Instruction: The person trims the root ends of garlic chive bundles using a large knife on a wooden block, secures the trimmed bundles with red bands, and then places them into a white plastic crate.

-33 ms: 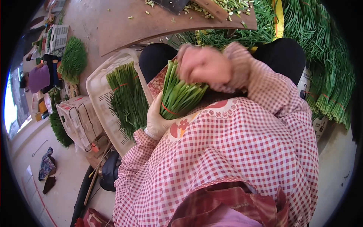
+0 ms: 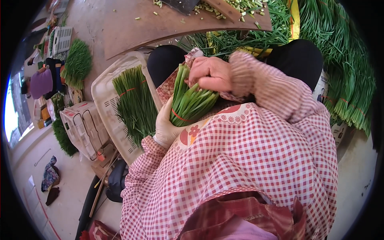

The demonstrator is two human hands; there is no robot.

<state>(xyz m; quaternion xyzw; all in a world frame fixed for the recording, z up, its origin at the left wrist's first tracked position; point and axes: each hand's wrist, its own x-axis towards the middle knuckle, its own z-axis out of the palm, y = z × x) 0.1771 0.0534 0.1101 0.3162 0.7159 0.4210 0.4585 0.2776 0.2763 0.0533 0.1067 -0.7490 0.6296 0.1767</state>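
Note:
My left hand, in a pale thin glove, is wrapped around a bunch of garlic chives at my lap. A red-orange band circles the bunch, and its stalk ends fan out upward, away from me. Bare and curled, my right hand touches those stalk ends. Its fingertips are bent in among the stalks, so what they pinch is hidden. Left of the held bunch, a second banded bunch of garlic chives lies in a white plastic crate.
Ahead is a wooden board with chopped stem bits, a cleaver blade and its wooden handle. Piled bunches of chives fill the far right. A carton stands left of the crate; another person is at the far left.
My right hand, blurred before, now shows sharply, slightly to the left and curled against the stalk ends. The left hand and the bunch have barely moved.

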